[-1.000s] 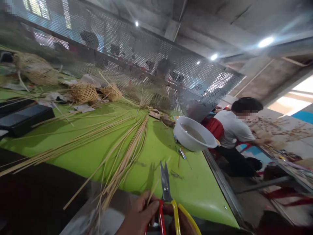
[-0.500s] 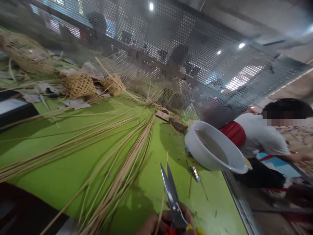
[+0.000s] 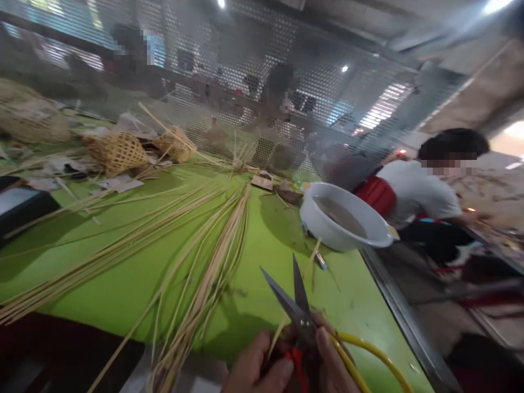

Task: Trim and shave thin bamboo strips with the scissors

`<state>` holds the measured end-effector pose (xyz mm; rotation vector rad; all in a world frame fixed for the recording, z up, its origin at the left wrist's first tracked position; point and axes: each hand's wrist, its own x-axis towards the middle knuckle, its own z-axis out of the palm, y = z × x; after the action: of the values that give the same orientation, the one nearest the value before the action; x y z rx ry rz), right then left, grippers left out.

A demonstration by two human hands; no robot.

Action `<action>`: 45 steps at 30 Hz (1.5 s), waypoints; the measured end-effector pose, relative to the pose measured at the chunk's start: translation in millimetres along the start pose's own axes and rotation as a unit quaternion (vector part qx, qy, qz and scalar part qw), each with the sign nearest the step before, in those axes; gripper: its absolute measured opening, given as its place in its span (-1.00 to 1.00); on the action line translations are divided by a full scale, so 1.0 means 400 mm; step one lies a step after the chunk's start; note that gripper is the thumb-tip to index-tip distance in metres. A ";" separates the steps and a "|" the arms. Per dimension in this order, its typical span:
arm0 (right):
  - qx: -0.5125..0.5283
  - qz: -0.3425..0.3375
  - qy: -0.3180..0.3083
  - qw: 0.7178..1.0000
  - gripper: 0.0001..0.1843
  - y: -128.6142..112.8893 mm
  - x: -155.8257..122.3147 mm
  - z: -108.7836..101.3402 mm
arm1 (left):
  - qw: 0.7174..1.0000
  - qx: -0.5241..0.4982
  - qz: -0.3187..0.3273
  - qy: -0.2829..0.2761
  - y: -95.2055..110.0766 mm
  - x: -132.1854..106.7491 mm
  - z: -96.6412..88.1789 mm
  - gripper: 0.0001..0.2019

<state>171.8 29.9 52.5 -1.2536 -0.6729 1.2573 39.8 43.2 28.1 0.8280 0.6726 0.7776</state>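
In the bottom middle of the head view, a pair of scissors (image 3: 302, 322) points away from me, its blades spread apart. My right hand (image 3: 336, 363) is closed on the scissors near the pivot, beside the yellow handle loop. My left hand (image 3: 258, 365) is closed on a thin tan strip (image 3: 278, 334), with its fingers close to the red handle part. The strip runs up behind the scissors, and its tip shows past the blades. To the left, a bundle of long plant strips (image 3: 216, 262) fans out over the green table (image 3: 262, 273).
A white basin (image 3: 335, 218) of murky water stands at the table's right edge, by a small clip (image 3: 320, 261). Woven baskets (image 3: 117, 152) and scraps lie at the back left, before a perforated metal screen (image 3: 245, 71). A person (image 3: 417, 185) bends over at the right.
The scissor blades have spread wider. Both hands have come further into view, and more of the yellow handle shows. The camera view has shifted, so the basin appears further left and higher.
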 end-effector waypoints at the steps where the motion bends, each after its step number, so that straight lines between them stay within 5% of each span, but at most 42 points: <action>1: 0.006 -0.007 0.024 1.000 -0.55 -0.005 -0.018 -0.005 | 1.000 0.020 -0.006 0.000 0.003 -0.012 0.001 -0.54; 7: -0.001 -0.046 0.119 0.992 -0.64 -0.034 -0.141 -0.103 | 0.996 0.059 -0.067 -0.011 -0.006 -0.069 -0.038 -0.61; 13: -0.168 0.002 0.153 0.974 -0.54 -0.026 -0.236 -0.198 | 0.994 0.082 -0.069 -0.013 -0.016 -0.086 -0.065 -0.59; 18: -0.344 -0.009 0.085 0.935 -0.55 -0.025 -0.235 -0.229 | 0.982 0.164 -0.089 -0.021 -0.016 -0.098 -0.066 -0.60; 28: -0.271 -0.009 0.039 0.962 -0.51 -0.004 -0.183 -0.226 | 0.977 0.195 -0.083 -0.022 -0.005 -0.110 -0.050 -0.69; 32: -0.314 -0.004 0.025 0.949 -0.50 -0.001 -0.167 -0.222 | 0.974 0.209 -0.091 -0.017 0.002 -0.108 -0.044 -0.68; 37: -0.425 -0.031 0.034 0.904 -0.46 0.004 -0.150 -0.232 | 0.971 0.224 -0.079 -0.016 -0.005 -0.099 -0.045 -0.73; 45: -0.637 -0.132 0.072 0.756 -0.45 -0.008 -0.147 -0.217 | 0.967 0.234 -0.105 -0.005 0.013 -0.091 -0.032 -0.73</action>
<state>237.0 -52.0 47.4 -2.1858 -1.6569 0.3036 8.5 20.8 33.6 1.1650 0.9378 0.4240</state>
